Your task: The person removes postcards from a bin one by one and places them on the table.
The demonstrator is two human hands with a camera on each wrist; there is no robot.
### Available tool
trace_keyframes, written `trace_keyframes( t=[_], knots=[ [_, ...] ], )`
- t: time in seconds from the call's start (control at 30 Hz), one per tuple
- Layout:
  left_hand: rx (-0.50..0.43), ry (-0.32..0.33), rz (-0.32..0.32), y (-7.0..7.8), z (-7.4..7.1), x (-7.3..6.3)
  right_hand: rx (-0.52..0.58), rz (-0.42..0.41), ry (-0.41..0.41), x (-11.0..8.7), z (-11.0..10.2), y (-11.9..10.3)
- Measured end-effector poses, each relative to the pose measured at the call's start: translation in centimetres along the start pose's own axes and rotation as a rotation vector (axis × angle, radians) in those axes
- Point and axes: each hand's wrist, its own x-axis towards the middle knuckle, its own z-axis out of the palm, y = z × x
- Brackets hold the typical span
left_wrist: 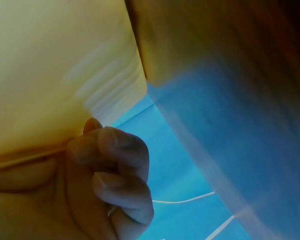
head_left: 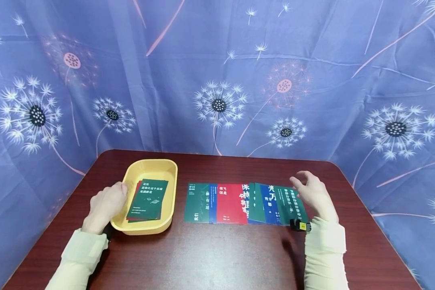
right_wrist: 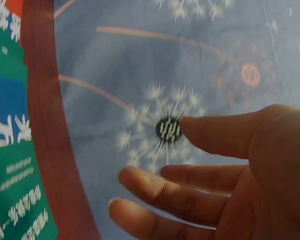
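Observation:
My left hand [head_left: 108, 203] pinches the left rim of a yellow plastic tray [head_left: 145, 230]. In the left wrist view, curled fingers [left_wrist: 122, 187] sit at the tray's edge. Inside the tray lies a small stack of printed cards [head_left: 148, 201], a green one on top and red showing beneath. A row of overlapping green, blue and red cards [head_left: 232, 203] with white Chinese lettering stretches across the table. Over its right end hovers my right hand [head_left: 317, 197], thumb and fingers spread apart with nothing between them. The right wrist view shows that hand's gap against the cloth.
The dark red-brown wooden table [head_left: 232, 257] has rounded far corners. A blue curtain [head_left: 174, 100] with dandelion prints hangs just behind and beside it. A small black device with a yellow label [head_left: 301, 226] is worn at my right wrist.

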Motion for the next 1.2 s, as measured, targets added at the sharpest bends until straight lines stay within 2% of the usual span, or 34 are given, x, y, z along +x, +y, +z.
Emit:
trace_keyframes(
  t=[0.27,0.5,0.8,1.07,1.2],
  knots=[
    [0.005,0.015,0.002,0.0,0.1,0.1,0.018,-0.119,0.033,-0.2,1.1,-3.3],
    [0.005,-0.003,-0.003,-0.1,0.4,0.1,-0.014,-0.226,0.028,-0.1,2.3,-6.5],
    [0.004,0.005,0.0,-0.1,0.1,-0.1,-0.078,-0.319,-0.047,-0.4,6.8,-13.1],
    [0.008,0.008,-0.002,0.2,0.2,0.0,-0.202,-0.589,-0.059,-0.6,11.8,-18.8],
    [0.012,0.0,-0.01,0.1,0.0,-0.1,-0.281,-0.697,-0.091,-1.0,14.0,-21.3]
  ],
)
